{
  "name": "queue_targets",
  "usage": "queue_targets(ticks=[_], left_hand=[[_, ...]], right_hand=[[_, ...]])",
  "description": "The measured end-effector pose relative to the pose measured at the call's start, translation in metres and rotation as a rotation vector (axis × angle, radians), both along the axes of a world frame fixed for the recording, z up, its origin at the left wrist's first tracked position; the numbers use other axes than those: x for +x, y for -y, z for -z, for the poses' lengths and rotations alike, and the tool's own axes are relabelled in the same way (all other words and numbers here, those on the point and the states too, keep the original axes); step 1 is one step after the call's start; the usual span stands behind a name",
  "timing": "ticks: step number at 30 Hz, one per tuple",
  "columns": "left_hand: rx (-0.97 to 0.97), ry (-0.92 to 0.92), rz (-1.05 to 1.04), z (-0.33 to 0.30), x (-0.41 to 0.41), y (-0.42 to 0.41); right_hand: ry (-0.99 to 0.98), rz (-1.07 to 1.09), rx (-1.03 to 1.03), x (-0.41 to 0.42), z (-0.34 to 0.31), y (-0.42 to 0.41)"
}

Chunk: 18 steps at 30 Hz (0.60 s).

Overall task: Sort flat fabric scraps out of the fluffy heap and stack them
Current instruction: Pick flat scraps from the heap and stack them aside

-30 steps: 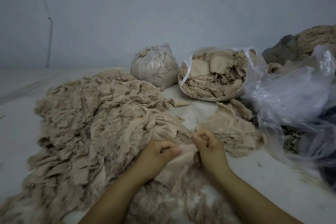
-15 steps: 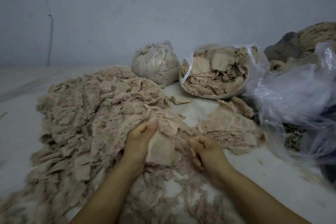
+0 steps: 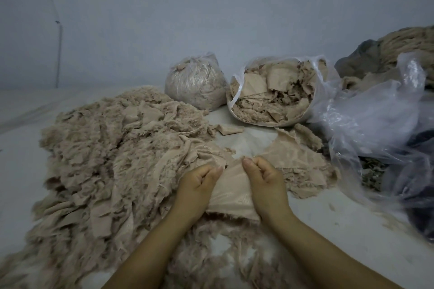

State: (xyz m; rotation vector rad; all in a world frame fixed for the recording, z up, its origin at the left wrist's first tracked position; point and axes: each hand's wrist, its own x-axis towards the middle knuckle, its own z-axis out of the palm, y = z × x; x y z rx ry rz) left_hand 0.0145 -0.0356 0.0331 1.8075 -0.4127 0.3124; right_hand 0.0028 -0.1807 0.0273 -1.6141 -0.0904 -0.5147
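White floor (image 3: 328, 230) — fluffy heap (image 3: 105, 159) | both hands pinch flat scrap (image 3: 231, 191)

Dim, bluish, soft wide-angle edges

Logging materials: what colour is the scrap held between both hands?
Pale beige-pink scrap, plain; seen in the head view, its only view.
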Motion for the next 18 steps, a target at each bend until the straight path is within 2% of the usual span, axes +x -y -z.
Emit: queue_targets(ticks=[4, 6, 8, 12, 15, 17, 18], left_hand=[[-0.014, -0.011, -0.045, 0.004, 0.003, -0.001], [-0.037, -0.031, -0.136, 0.007, 0.008, -0.014], [-0.026, -0.044, -0.204, 0.009, 0.012, -0.025], [0.015, -0.004, -0.091, 0.008, 0.007, -0.023], [0.085, 0.033, 0.02, -0.004, -0.003, -0.021], [0.165, 0.216, -0.054, -0.015, -0.006, -0.027], [0.229, 0.34, -0.173, -0.022, -0.007, -0.032]], right_hand=[[-0.014, 0.064, -0.013, 0.004, -0.006, 0.008], [-0.017, 0.128, 0.065, 0.009, -0.012, 0.023], [-0.017, 0.204, 0.031, 0.02, -0.02, 0.043], [-0.066, 0.325, -0.29, 0.045, -0.041, 0.075], [-0.185, 0.488, -0.669, 0.053, -0.051, 0.101], [-0.174, 0.601, -0.836, 0.047, -0.047, 0.104], [-0.101, 0.591, -0.848, 0.041, -0.043, 0.096]])
